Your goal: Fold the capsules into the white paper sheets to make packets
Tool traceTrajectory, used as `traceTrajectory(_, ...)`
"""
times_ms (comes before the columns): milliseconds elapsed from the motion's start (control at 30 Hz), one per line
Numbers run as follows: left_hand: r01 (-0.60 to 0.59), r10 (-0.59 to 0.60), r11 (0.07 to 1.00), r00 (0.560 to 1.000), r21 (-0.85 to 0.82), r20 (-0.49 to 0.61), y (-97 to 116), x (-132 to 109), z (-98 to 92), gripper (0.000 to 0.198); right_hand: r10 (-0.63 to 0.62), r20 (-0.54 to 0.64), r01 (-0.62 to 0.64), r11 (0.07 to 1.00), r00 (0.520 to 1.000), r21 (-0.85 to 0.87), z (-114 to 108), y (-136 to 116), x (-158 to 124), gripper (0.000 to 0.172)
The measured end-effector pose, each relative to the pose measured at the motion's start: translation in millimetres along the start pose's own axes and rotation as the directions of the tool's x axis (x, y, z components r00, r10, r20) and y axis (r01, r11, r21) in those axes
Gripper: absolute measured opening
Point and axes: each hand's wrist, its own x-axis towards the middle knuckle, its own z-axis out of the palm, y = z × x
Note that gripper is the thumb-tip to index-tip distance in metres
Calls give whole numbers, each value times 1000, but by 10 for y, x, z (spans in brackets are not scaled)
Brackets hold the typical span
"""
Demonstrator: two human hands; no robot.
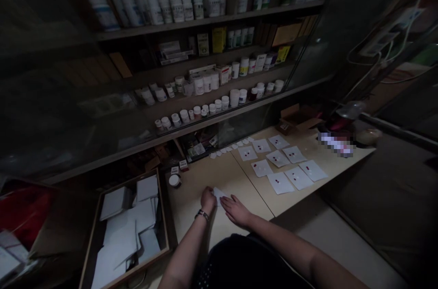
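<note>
A small white paper point(218, 196) lies on the pale counter point(191, 188) between my two hands. My left hand point(208, 198), with a bracelet at the wrist, has its fingers closed at the paper's left edge. My right hand point(236, 210) lies flat at the paper's right side, fingers stretched out and their tips touching it. Further right, several square white papers point(280, 184) are spread in rows, with small red and white pills on them. Small folded white packets point(224, 150) form a line along the back of the counter.
An open drawer point(163, 216) with stacked white paper stands at the left. A white-lidded jar point(174, 181) and small boxes point(183, 165) are beside it. Shelves point(205, 122) of bottles rise behind; a cardboard box point(297, 118) sits at the back right.
</note>
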Motion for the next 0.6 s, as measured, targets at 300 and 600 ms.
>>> traceTrajectory(300, 81, -83, 994, 996, 71, 28, 46, 116, -84, 14, -17, 18, 16, 999, 1000, 39, -55, 36, -8, 57)
traceTrajectory(600, 67, -66, 997, 998, 47, -14, 104, 79, -131, 21, -37, 34, 35, 998, 999, 50, -38, 91, 1, 57)
